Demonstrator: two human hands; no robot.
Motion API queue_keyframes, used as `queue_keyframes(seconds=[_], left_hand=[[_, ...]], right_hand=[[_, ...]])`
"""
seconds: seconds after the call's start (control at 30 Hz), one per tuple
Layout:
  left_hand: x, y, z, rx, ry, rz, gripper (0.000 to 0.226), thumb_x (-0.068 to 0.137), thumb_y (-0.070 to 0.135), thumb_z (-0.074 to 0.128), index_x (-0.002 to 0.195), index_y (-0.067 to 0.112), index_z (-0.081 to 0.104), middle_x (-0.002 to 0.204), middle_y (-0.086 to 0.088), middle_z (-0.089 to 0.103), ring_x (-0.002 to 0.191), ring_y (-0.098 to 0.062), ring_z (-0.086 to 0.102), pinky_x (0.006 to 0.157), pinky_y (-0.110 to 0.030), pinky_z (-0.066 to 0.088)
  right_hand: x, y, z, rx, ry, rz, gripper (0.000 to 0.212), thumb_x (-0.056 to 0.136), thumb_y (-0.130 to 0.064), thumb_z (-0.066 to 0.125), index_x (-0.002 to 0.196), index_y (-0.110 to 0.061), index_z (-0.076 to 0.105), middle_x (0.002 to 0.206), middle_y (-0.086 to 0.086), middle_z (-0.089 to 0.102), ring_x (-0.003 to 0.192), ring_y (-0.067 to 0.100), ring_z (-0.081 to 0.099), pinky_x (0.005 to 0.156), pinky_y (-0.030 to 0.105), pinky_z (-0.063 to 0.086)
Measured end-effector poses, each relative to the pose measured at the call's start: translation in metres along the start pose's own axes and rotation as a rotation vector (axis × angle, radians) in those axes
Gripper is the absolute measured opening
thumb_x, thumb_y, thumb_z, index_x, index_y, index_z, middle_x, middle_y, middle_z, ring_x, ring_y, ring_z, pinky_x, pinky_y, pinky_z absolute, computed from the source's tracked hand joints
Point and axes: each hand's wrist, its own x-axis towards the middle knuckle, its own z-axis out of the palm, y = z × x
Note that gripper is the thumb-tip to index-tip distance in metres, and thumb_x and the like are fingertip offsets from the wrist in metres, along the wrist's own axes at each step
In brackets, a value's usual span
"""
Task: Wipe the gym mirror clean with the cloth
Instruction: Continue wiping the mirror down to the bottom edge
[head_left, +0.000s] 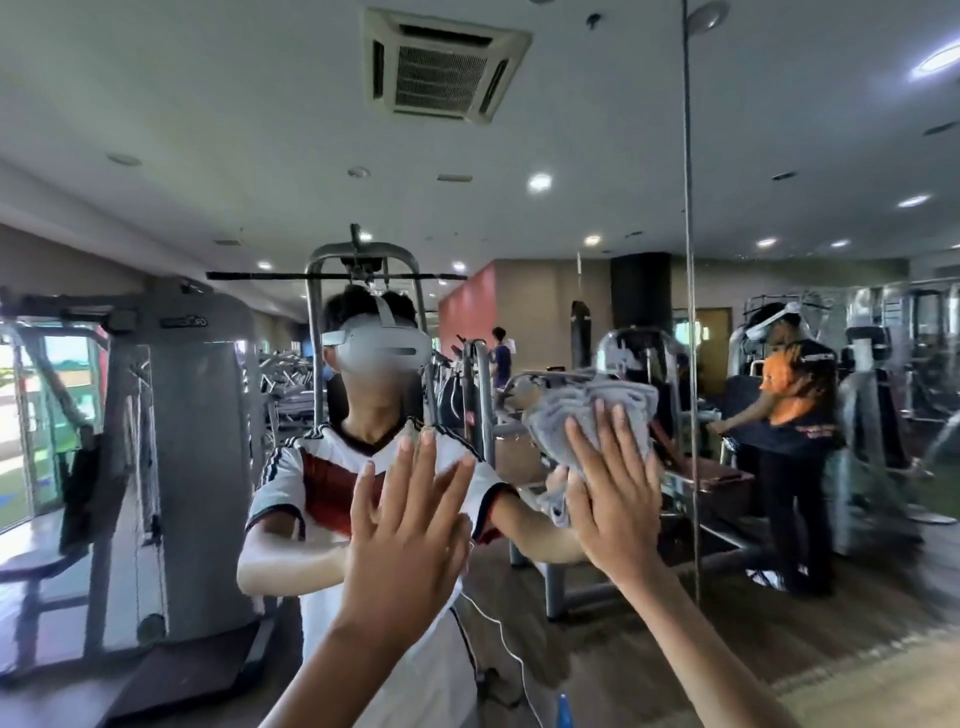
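Nearest the lens, two bare forearms rising from the bottom edge of the frame. Left hand (410, 525), lower centre: fingers (425, 478) straight and slightly spread, laid flat on the gym mirror (156, 104), holding nothing, apparently serving as a brace. Right hand (618, 499), right of centre: fingers straight and fanned, not curled, pressing the grey cloth (597, 410) against the glass. Cloth bunched, spilling above and to the left of the fingertips, just left of the vertical seam (688, 208) between mirror panels. Reflected in the glass: wearer in white jersey and headset at centre, weight machines at left, other people at far right. Judged step: wiping this panel at about chest height, with the glass toward the top and bottom of the frame presumably not yet covered. For a good pass: spread the cloth flatter for fuller contact under the palm; press evenly through the palm rather than the fingertips alone; work in overlapping strokes up to the seam; afterwards wipe over the spot under the bracing left hand, as a probable source of fresh prints. Streaks or smears on the glass not discernible through the blur.
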Motion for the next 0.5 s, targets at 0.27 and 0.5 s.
queue_keyframes(seconds=[0.27,0.5], left_hand=[[-0.009,0.003,0.007,0.036,0.009,0.011,0.054,0.104,0.039,0.036,0.153,0.018,0.039,0.161,-0.021,0.027,0.148,-0.039,0.03,0.112,-0.063,0.029],[-0.015,-0.001,0.008,-0.006,0.027,0.037,0.053,0.103,0.038,0.04,0.153,0.018,0.042,0.162,-0.02,0.027,0.149,-0.038,0.028,0.114,-0.062,0.028]], right_hand=[[0.017,0.05,-0.014,0.03,0.097,0.5,0.054,0.097,-0.028,0.033,0.15,-0.015,0.042,0.16,0.005,0.029,0.151,0.022,0.021,0.118,0.056,0.023],[-0.049,0.011,-0.01,0.019,-0.022,0.161,0.048,0.1,-0.024,0.038,0.145,-0.011,0.047,0.158,0.009,0.033,0.148,0.028,0.028,0.118,0.053,0.025]])
